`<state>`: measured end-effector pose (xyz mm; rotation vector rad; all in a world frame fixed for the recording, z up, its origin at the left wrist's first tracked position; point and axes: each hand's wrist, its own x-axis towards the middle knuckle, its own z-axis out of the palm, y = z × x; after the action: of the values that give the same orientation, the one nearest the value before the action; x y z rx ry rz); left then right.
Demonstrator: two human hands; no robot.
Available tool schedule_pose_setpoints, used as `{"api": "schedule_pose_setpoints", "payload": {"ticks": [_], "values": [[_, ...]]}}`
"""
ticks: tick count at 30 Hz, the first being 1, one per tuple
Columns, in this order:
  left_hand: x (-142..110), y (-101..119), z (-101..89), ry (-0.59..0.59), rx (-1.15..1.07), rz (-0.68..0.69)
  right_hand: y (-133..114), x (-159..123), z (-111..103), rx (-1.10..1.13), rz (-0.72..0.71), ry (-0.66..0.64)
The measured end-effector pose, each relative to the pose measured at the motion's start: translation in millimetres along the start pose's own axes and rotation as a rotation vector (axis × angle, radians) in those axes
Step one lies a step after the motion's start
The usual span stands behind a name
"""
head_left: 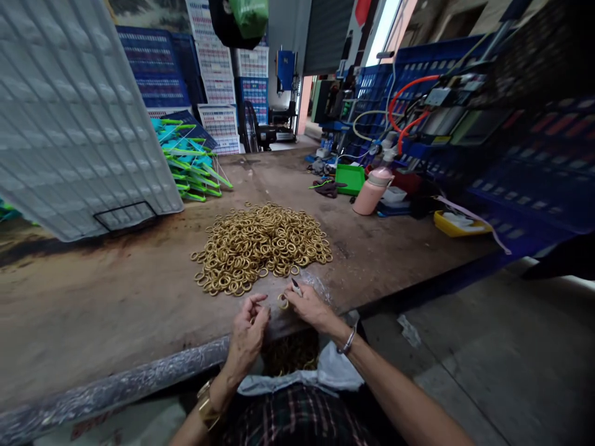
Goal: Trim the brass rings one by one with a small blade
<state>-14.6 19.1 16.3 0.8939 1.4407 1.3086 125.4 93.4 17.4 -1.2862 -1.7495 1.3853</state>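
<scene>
A heap of brass-coloured rings (264, 244) lies on the brown worktable (121, 303) in front of me. Just short of the heap, my right hand (309, 306) pinches a single ring (282, 302) at the fingertips. The same hand also grips a small pointed tool (296, 286), its dark tip sticking up past the fingers; its kind is unclear. My left hand (248, 331) is close by on the left, fingers curled loosely with the palm turned inward. Something small may sit in its fingers, but I cannot make it out. Below both hands, more rings (290, 356) fill an open white bag (337, 368).
A tall white plastic crate (83, 124) stands at left, beside green and blue hangers (195, 167). To the right are a pink bottle (372, 192), a green tray (349, 178), a yellow tray (460, 223) and a machine with orange hoses (409, 105). Plastic film wraps the table's front edge (139, 381).
</scene>
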Motion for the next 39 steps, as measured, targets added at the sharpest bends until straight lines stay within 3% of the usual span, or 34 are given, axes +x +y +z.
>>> {"api": "schedule_pose_setpoints", "payload": {"ticks": [4, 6, 9, 15, 22, 35, 39], "values": [[-4, -8, -1.9, 0.015, 0.169, 0.257, -3, -8, 12, 0.112, 0.102, -0.072], [-6, -12, -3.6, -0.033, 0.231, 0.358, -4, -10, 18, 0.146, 0.147, -0.091], [-7, -14, -5.7, -0.108, 0.290, 0.392, -6, -13, 25, 0.197, 0.211, -0.088], [-8, -7, -3.8, -0.096, 0.065, 0.200, -13, -17, 29, 0.359, 0.246, -0.111], [-9, -9, -4.7, -0.159, -0.118, -0.148, -14, -15, 29, 0.217, 0.136, -0.110], [-6, -12, -7.9, -0.205, -0.234, -0.171, -17, -12, 29, 0.062, 0.016, -0.055], [-6, -9, -7.9, -0.206, -0.258, -0.179, -13, -13, 24, -0.205, -0.073, 0.006]]}}
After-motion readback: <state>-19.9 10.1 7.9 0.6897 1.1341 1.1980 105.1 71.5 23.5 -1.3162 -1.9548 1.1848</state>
